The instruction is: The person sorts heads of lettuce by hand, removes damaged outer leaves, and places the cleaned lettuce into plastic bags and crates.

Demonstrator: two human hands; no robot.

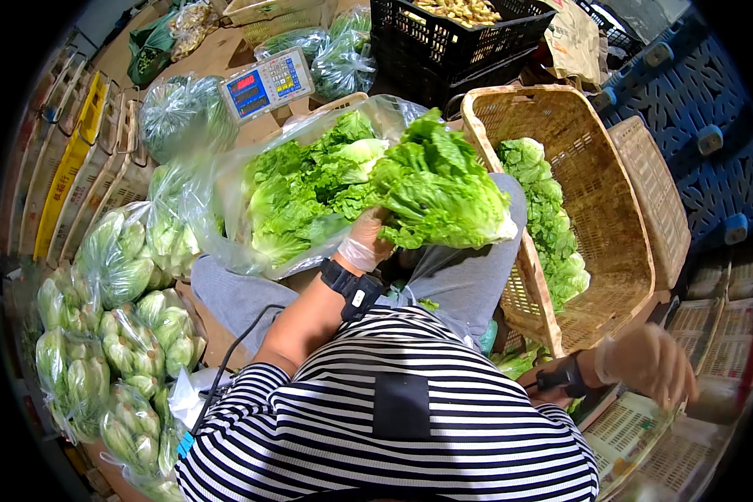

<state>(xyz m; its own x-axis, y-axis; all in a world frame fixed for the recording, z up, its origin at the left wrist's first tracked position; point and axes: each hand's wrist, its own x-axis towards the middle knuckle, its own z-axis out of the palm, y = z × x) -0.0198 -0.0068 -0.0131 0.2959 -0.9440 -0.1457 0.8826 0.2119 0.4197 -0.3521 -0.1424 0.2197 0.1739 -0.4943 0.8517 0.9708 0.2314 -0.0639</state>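
Note:
My left hand [368,238], in a thin clear glove, is closed on a leafy green lettuce [443,188]. The lettuce is held tilted above my lap, its pale base to the right. Just beyond, an open clear plastic bag [233,188] holds more lettuce [305,188] and rests on or against a surface partly hidden beneath it. Off to the right, my right hand [648,366], gloved too, hangs beyond the basket's near corner. It is a little blurred, its fingers loosely bent and somewhat apart, with nothing visible in them.
A tan plastic basket [607,197] at my right has a row of lettuces [544,222] along its left side. Bagged green vegetables [130,339] pile up at left. Ahead stand a digital scale [268,84] and a black crate [452,54]. Blue crates [703,125] rise at far right.

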